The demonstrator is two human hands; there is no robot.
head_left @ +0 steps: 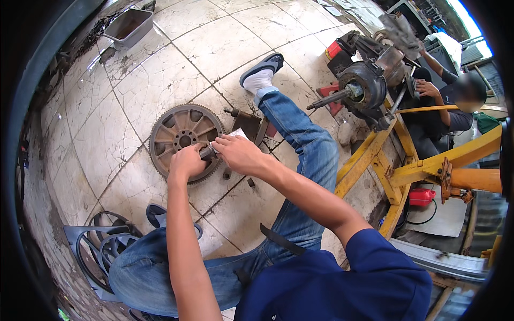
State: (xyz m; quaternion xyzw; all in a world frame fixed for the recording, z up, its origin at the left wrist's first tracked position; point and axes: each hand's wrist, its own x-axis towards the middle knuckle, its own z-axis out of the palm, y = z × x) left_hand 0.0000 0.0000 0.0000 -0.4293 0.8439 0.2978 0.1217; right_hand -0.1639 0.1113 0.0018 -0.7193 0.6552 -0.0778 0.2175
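Note:
A round, spoked flywheel [162, 137] with a toothed rim lies flat on the tiled floor before me. Over its near right edge, my left hand [187, 162] is closed around a short dark metal cylinder [206, 153]. My right hand [239, 153] bends over the cylinder's other end, with its fingers closed on a pale sheet [237, 133] that looks like paper or cloth. Its fingertips press close to the metal. Just beyond the right hand sits a dark, blocky metal part [244, 126]. Small dark cylindrical pieces [251, 183] rest on the floor nearby.
A grey tray [130, 33] stands far left. At lower left lies a dark fan shroud [80, 238]. To the right, a greasy axle assembly [369, 80] stands by a yellow steel frame [385, 171], and a co-worker [441, 101] touches it. A red container [421, 197] sits beyond.

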